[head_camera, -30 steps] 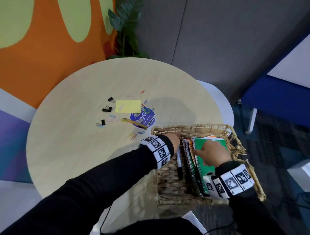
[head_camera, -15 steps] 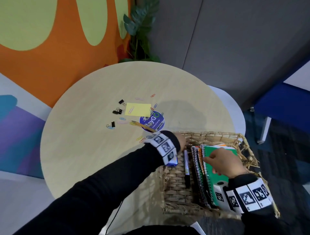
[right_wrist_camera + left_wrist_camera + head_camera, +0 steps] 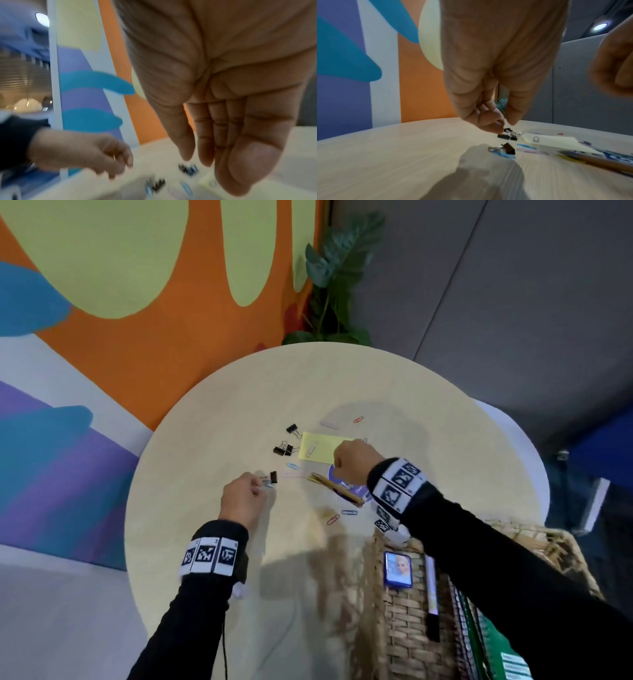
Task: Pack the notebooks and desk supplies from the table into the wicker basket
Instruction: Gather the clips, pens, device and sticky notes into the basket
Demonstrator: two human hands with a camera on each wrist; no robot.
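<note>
My left hand (image 3: 260, 487) (image 3: 506, 125) hovers over the round table (image 3: 205, 474), thumb and fingers loosely apart, holding nothing. Just below its fingertips a black binder clip (image 3: 273, 477) (image 3: 509, 148) lies on a blue paper clip. My right hand (image 3: 352, 460) (image 3: 205, 162) hangs with straight fingers over the yellow sticky pad (image 3: 318, 448) (image 3: 553, 142) and a blue round sticker (image 3: 337, 477). Two more binder clips (image 3: 283, 449) (image 3: 506, 136) lie left of the pad. The wicker basket (image 3: 404, 628) at the lower right holds spiral notebooks (image 3: 493, 642), a marker (image 3: 431, 594) and a blue picture card (image 3: 397, 569).
A wooden pen (image 3: 342, 491) (image 3: 599, 162) lies across the sticker. Coloured paper clips (image 3: 333, 519) are scattered around the pad, and a single binder clip (image 3: 292, 429) lies behind it. A potted plant (image 3: 335, 285) stands beyond the table's far edge.
Both hands have left the basket and moved out over the middle of the table, the left to the binder clip, the right to the sticky pad. The marker stays in the basket.
</note>
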